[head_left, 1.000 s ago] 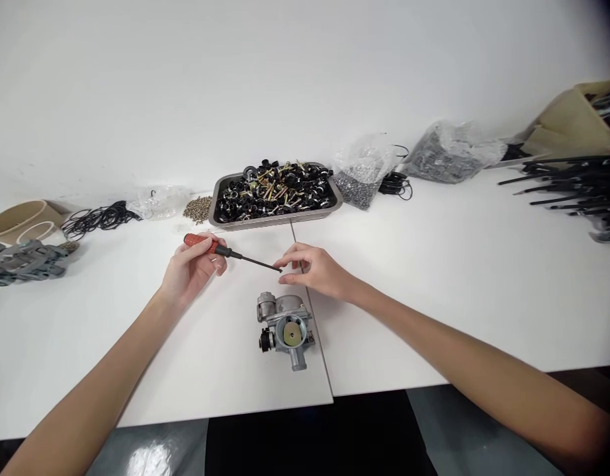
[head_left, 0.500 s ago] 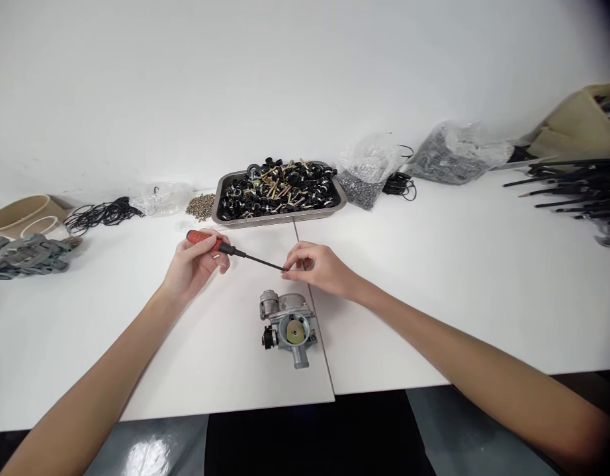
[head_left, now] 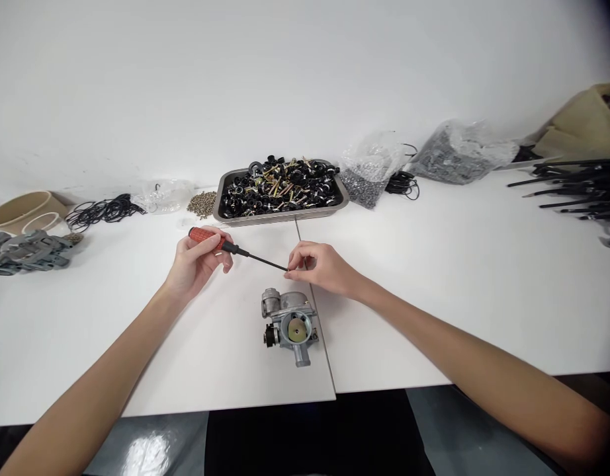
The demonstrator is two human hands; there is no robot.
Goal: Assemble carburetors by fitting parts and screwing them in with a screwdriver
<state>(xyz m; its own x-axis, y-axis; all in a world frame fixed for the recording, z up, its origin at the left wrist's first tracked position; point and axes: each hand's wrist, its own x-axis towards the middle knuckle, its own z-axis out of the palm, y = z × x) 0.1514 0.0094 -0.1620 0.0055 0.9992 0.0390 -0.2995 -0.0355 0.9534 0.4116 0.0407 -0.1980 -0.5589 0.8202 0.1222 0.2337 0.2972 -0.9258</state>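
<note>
My left hand (head_left: 196,264) is closed around the red and black handle of a screwdriver (head_left: 235,250), whose dark shaft slants down to the right. At the shaft's tip, the thumb and fingertips of my right hand (head_left: 319,266) are pinched together. Whatever tiny piece sits in that pinch is too small to name. Just below both hands, a grey metal carburetor (head_left: 290,327) rests on the white table, its round bore with a brass-coloured plate facing me and a black knob on its left side. Neither hand touches it.
Behind the hands stands a metal tray (head_left: 280,218) heaped with black and brass parts. Small brass pieces (head_left: 202,204), black rings (head_left: 106,210) and carburetor bodies (head_left: 27,252) lie left. Plastic bags of parts (head_left: 367,185) and black cables (head_left: 577,188) are right.
The view has shifted very slightly. Both hands keep the same hold, with the screwdriver tip still at my right fingertips.
</note>
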